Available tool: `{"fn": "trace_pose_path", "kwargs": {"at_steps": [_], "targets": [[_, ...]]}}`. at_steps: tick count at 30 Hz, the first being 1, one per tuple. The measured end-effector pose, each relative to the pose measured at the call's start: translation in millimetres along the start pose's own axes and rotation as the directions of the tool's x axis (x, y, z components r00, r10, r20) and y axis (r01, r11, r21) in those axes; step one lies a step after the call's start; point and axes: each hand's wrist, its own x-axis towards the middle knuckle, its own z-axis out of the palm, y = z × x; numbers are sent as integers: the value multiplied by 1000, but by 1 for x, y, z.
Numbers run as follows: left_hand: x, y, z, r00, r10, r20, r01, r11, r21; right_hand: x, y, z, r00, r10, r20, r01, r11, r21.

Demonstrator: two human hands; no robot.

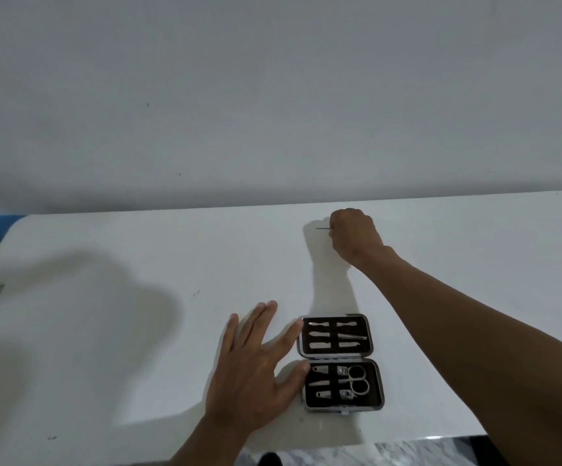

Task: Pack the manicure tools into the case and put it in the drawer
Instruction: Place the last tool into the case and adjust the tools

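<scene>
Packing under way: one thin tool is being fetched from the far side of the bench (pixel 104 257).

From the left: the left hand (pixel 256 371) lies flat, fingers (pixel 266 314) spread apart, index and thumb tips touching the open case (pixel 340 362) at its nine o'clock edge to steady it. The case's upper half holds slim picks and files; the lower holds clippers and scissors (pixel 357 381). Out at one o'clock, well apart, the right hand (pixel 353 235) is closed on a thin tool (pixel 322 228). Next, I reckon, it must be carried back and pressed into a free slot.
</scene>
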Motion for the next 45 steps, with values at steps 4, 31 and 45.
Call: {"fn": "trace_pose_path", "kwargs": {"at_steps": [4,31,45], "targets": [[1,-1,-1,1000,-7,14,7,1000,2,15,-1,-7,997,52,65,-53,998,20],[3,0,0,999,4,-45,-2,1000,26,-14,14,-3,990,30,137,-59,975,216],[2,-2,6,993,18,-114,-13,999,44,-115,39,-17,987,-159,27,137,915,381]]}}
